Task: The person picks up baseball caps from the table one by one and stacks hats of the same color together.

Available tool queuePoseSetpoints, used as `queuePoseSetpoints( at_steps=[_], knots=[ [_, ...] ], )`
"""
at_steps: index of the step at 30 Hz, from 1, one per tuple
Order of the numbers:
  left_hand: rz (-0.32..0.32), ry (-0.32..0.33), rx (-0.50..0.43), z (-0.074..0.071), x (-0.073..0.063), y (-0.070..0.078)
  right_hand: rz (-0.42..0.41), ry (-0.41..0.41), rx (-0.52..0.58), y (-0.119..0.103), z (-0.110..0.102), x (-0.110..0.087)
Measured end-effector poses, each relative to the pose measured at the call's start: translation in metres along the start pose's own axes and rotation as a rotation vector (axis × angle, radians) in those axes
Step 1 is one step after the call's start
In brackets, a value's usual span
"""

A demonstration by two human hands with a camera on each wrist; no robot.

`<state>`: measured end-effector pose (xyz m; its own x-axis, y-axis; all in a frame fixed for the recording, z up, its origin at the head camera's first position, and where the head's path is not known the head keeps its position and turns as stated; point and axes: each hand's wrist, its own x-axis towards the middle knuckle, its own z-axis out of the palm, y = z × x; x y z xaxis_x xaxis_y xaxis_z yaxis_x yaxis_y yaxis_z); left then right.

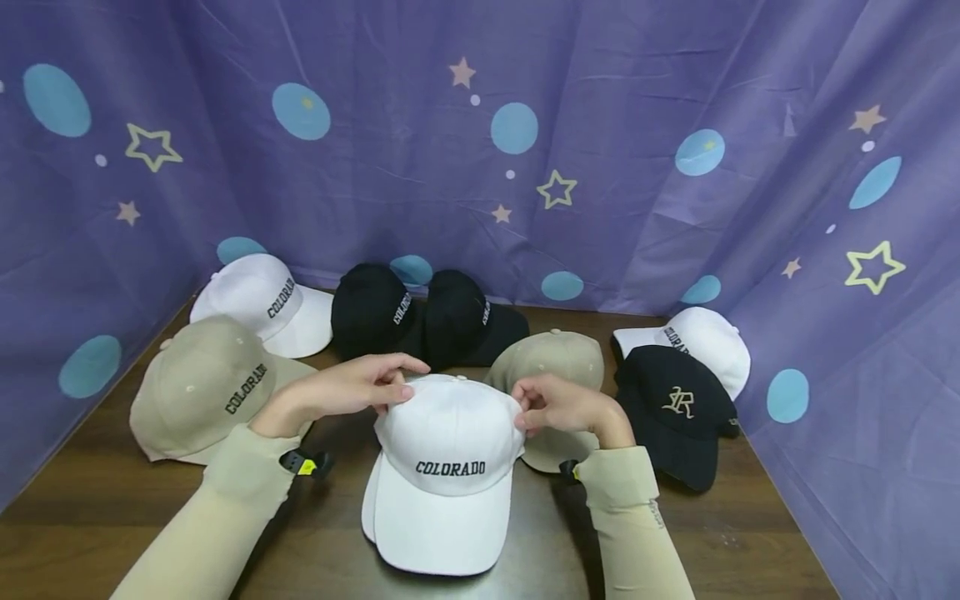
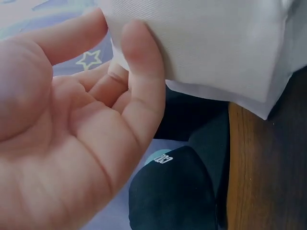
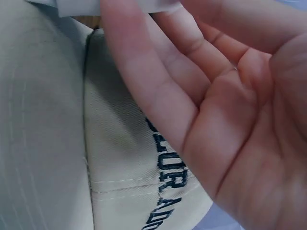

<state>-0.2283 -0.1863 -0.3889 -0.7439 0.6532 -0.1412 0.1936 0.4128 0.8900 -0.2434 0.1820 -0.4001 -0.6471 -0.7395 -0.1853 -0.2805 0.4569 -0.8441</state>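
Note:
A white baseball cap [image 1: 450, 425] with dark COLORADO lettering sits at the front middle of the table, brim towards me. A second white brim [image 1: 369, 508] peeks out under its left side, so two white caps appear stacked. My left hand [image 1: 341, 390] pinches the upper cap's left edge between thumb and fingers; the left wrist view shows its white fabric [image 2: 211, 43] at the fingertips. On the opposite edge, my right hand [image 1: 562, 407] pinches the cap as well. Just behind that hand stands a beige cap [image 1: 555, 354], whose lettering shows in the right wrist view.
Another beige cap [image 1: 206, 383] and a white cap [image 1: 247, 292] stand at the left. Two black caps [image 1: 375, 308] are at the back. To the right, a black cap [image 1: 667, 425] with a gold emblem leans against a white one [image 1: 712, 342]. Purple curtains [image 1: 420, 167] enclose the wooden table [image 1: 97, 533].

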Motion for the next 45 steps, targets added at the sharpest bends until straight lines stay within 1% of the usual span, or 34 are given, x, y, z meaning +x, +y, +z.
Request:
queuePoseSetpoints(
  at_steps=[3, 7, 11, 15, 18, 20, 25, 29, 31, 33, 37, 41, 43, 45],
  knots=[
    [-0.024, 0.013, 0.030, 0.000, 0.001, 0.001, 0.003, 0.033, -0.034, 0.000, -0.001, 0.001],
    [-0.035, 0.057, 0.053, 0.001, 0.002, 0.002, -0.012, 0.111, -0.114, 0.002, -0.001, 0.004],
    [-0.012, 0.116, 0.086, 0.005, 0.005, -0.001, -0.034, 0.201, -0.167, 0.003, 0.000, 0.006],
    [0.029, 0.176, 0.146, 0.008, 0.008, -0.004, -0.032, 0.260, -0.192, 0.003, 0.000, 0.006],
    [0.047, 0.209, 0.188, 0.009, 0.010, -0.006, -0.030, 0.272, -0.204, 0.004, -0.001, 0.006],
    [0.045, 0.228, 0.199, 0.009, 0.011, -0.007, -0.032, 0.267, -0.207, 0.005, -0.001, 0.006],
    [0.031, 0.271, 0.197, 0.010, 0.013, -0.009, -0.006, 0.237, -0.165, 0.003, -0.002, 0.004],
    [0.039, 0.291, 0.186, 0.009, 0.014, -0.012, 0.004, 0.211, -0.120, 0.002, -0.002, 0.004],
    [0.042, 0.288, 0.169, 0.008, 0.013, -0.014, 0.003, 0.206, -0.116, 0.002, -0.001, 0.005],
    [0.043, 0.267, 0.148, 0.007, 0.013, -0.015, -0.006, 0.205, -0.127, 0.003, -0.001, 0.006],
    [0.035, 0.200, 0.122, 0.003, 0.010, -0.016, -0.012, 0.215, -0.147, 0.002, 0.000, 0.008],
    [0.029, 0.138, 0.108, -0.001, 0.007, -0.014, 0.005, 0.229, -0.154, 0.002, 0.001, 0.009],
    [0.026, 0.117, 0.096, -0.002, 0.006, -0.013, 0.013, 0.234, -0.154, 0.002, 0.001, 0.009],
    [0.026, 0.111, 0.083, -0.001, 0.006, -0.012, 0.017, 0.236, -0.152, 0.002, 0.001, 0.008]
  ],
)
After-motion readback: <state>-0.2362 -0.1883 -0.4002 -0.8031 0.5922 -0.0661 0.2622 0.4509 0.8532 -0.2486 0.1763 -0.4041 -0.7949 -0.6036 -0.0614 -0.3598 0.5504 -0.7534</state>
